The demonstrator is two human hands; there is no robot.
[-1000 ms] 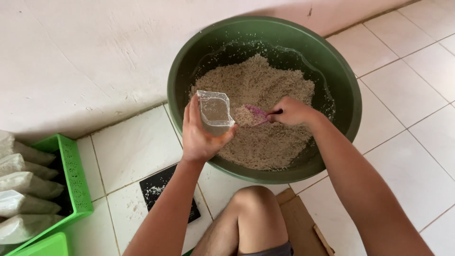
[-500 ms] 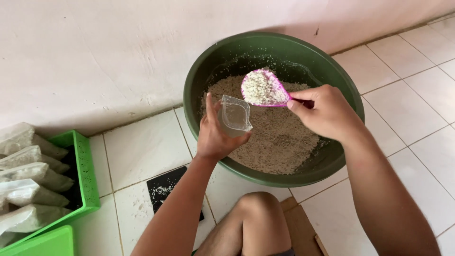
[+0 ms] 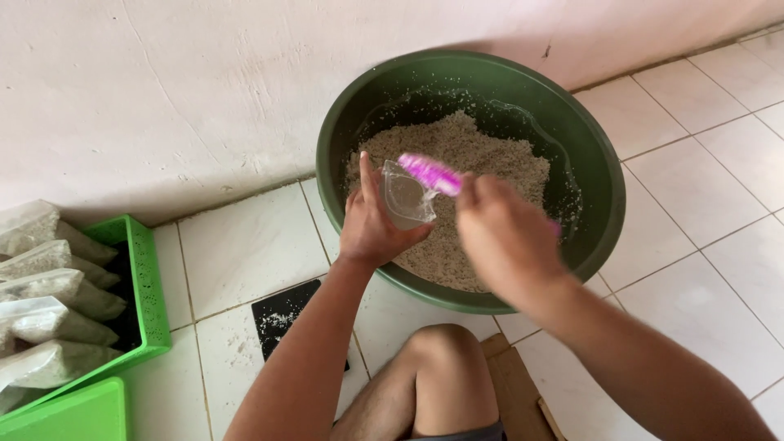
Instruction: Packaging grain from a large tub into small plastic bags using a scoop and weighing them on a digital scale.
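Left hand (image 3: 371,229) grips one clear bag (image 3: 406,196); right hand (image 3: 506,241) grips one pink scoop (image 3: 430,173), tipped into it, over one green basin (image 3: 600,163).

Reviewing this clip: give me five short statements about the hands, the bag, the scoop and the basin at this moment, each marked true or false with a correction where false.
1. The left hand holds a small clear plastic bag over the round dark green plastic basin. True.
2. The right hand holds a blue metal spoon. False: it holds a pink plastic scoop, tipped at the bag's mouth.
3. The basin holds a pale grainy mixture. True.
4. The bright green plastic crate on the left is empty. False: filled clear bags lie in it.
5. The basin stands on a wooden table. False: it stands on the white tiled floor against the wall.
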